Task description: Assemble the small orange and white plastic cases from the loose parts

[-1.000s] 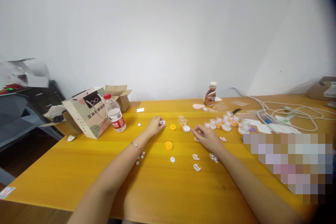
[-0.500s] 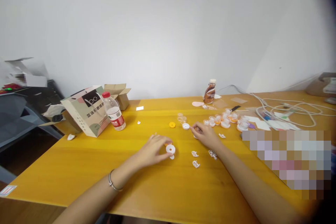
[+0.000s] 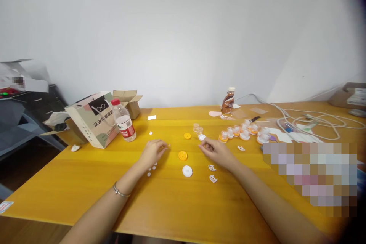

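Note:
My left hand point(image 3: 153, 152) hovers over the table with fingers apart, just left of a tiny pale piece point(image 3: 169, 145). Several small white discs point(image 3: 149, 174) lie beneath its wrist. My right hand point(image 3: 217, 151) has curled fingers; their tips are close to a white ring-shaped disc point(image 3: 202, 137), and whatever they pinch is hidden. Between the hands lie an orange round part point(image 3: 183, 156) and a larger white disc point(image 3: 187, 171). Behind them sits another orange disc point(image 3: 187, 136). Two white lattice pieces point(image 3: 213, 178) rest near my right forearm.
Clear round caps point(image 3: 196, 126) lie at mid-table. Several clear-domed orange and white pieces point(image 3: 244, 134) cluster to the right. A water bottle point(image 3: 125, 124), paper bag point(image 3: 94, 120) and cardboard box point(image 3: 128, 103) stand left. A brown drink bottle point(image 3: 228, 101) and white cables point(image 3: 311, 116) are farther back.
My left hand has let go of the white disc and orange part, which now lie on the table, and moved left. My right hand has shifted slightly left and toward me.

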Demonstrator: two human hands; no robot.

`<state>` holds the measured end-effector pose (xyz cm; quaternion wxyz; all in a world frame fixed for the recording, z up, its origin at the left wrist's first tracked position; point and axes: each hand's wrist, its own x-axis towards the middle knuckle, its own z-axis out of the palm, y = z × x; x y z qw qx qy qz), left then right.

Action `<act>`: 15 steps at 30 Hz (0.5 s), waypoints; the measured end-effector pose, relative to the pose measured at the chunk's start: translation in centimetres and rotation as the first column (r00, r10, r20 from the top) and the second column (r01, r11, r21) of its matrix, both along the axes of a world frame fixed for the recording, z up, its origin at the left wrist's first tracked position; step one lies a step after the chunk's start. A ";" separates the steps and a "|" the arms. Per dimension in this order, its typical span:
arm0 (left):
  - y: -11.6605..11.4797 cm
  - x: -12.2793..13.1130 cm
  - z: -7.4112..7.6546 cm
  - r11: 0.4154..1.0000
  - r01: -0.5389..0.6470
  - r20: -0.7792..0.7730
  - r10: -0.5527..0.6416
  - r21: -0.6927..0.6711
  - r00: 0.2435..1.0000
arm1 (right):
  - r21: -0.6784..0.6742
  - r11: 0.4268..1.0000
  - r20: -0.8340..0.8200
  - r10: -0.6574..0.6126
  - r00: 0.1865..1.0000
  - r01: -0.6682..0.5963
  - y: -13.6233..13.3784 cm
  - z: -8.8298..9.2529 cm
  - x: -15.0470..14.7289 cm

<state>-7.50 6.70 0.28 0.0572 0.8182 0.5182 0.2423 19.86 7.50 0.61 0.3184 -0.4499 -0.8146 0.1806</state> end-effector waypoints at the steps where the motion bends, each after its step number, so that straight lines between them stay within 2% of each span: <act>1: 0.7 -0.6 -0.3 1.000 -0.027 -0.016 0.027 0.004 1.000 | -0.031 0.998 0.017 0.055 0.998 -0.054 -0.6 0.1 -0.6; 4: 1.9 -1.2 -1.1 0.999 -0.042 -0.047 0.042 0.014 0.998 | -0.123 0.971 0.049 0.211 0.976 -0.204 -2.1 0.2 -2.2; 6: 2.0 -0.8 -1.3 1.000 -0.026 -0.062 0.027 0.015 0.998 | -0.168 0.951 0.062 0.274 0.960 -0.261 -2.8 0.1 -2.9; 10: 1.9 0.3 -1.3 0.999 -0.044 -0.122 0.044 0.003 0.992 | -0.206 0.938 0.085 0.299 0.950 -0.277 -3.2 -0.3 -3.3; 15: 1.8 0.9 -1.3 0.996 -0.081 -0.274 0.087 0.031 0.958 | -0.245 0.920 0.093 0.338 0.937 -0.307 -2.9 -0.6 -3.3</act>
